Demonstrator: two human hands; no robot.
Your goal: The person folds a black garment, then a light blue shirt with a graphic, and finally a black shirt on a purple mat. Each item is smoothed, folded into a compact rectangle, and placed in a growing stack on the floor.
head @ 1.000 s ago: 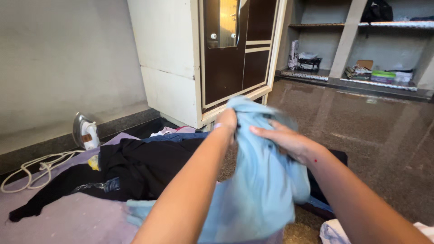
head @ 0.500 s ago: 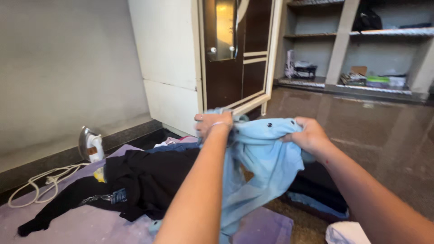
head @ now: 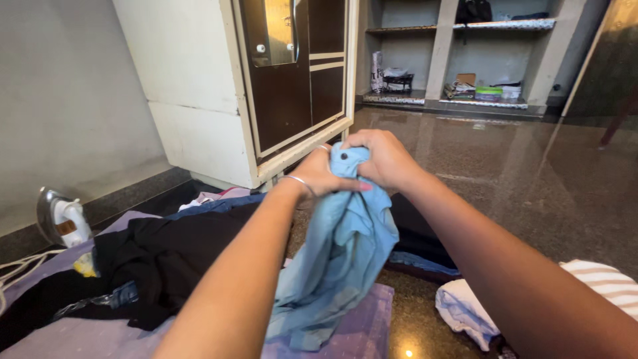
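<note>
A light blue buttoned shirt (head: 335, 259) hangs bunched from both my hands above the floor. My left hand (head: 320, 175) and my right hand (head: 380, 157) are pressed close together, both gripping the shirt's top edge near a dark button. The shirt's lower part drapes down onto a lilac cloth (head: 352, 329) spread on the floor. A thin bangle sits on my left wrist.
A black garment (head: 166, 256) lies on the lilac cloth at left, with other folded clothes behind it. An upright iron (head: 61, 223) and its white cord stand by the left wall. A wardrobe (head: 266, 80) stands ahead, shelves at the back, a white cloth (head: 465, 309) at lower right.
My hands have come together, bunching the shirt's top that was held spread apart half a second ago. The view has shifted to the right.
</note>
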